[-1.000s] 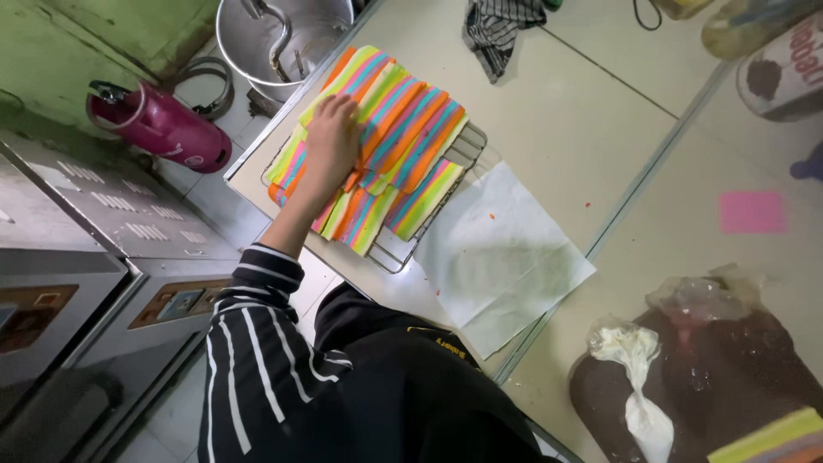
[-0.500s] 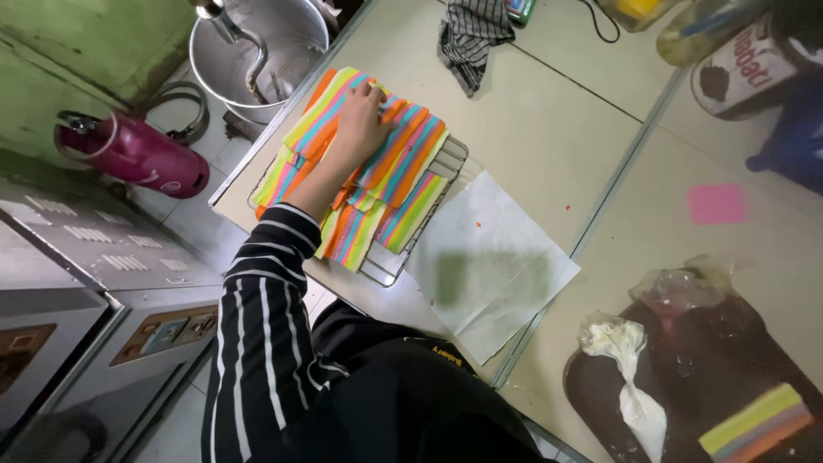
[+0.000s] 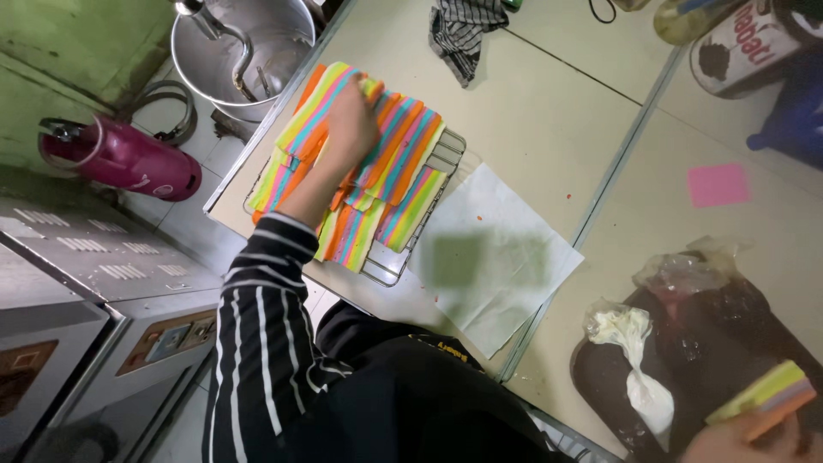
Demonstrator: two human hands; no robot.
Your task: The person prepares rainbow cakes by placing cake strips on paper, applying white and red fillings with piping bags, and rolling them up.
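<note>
Steel table (image 3: 549, 111): pale worktop carrying everything here, a seam running off well to the right of the working fingers.
Paper sheet (image 3: 506, 257): white, lying flat just right of the rack and touching its edge; nothing on it yet.
Mixer bowl (image 3: 249, 51): bare metal, sitting just beyond the fingertips, past the far end of the rack.
Dark tray (image 3: 686, 360): down by the right hand, smeared, with a white piping bag (image 3: 639, 360) slumped across it.
Cake slabs (image 3: 403, 171): rainbow-striped strips, stacked and overlapping, right under the left hand's fingers.
Wire rack (image 3: 450, 154): only its rim and corners peek out from beneath the slabs.
Pink bottle (image 3: 129, 159): lying on its side, off the table, well left of the fingers.
Left hand (image 3: 347, 129): reaching out of a striped sleeve, palm down on the stack; fingers look close together and pressed flat on the top slab, not curled round it.
Right hand (image 3: 746, 437): barely in shot at the bottom corner, fingers clamped round a small layered cake piece (image 3: 763, 394) above the tray.
Progress: as I read it, slabs are cut and piled, one piece is already away at the tray, and most of the pile waits on the rack.
</note>
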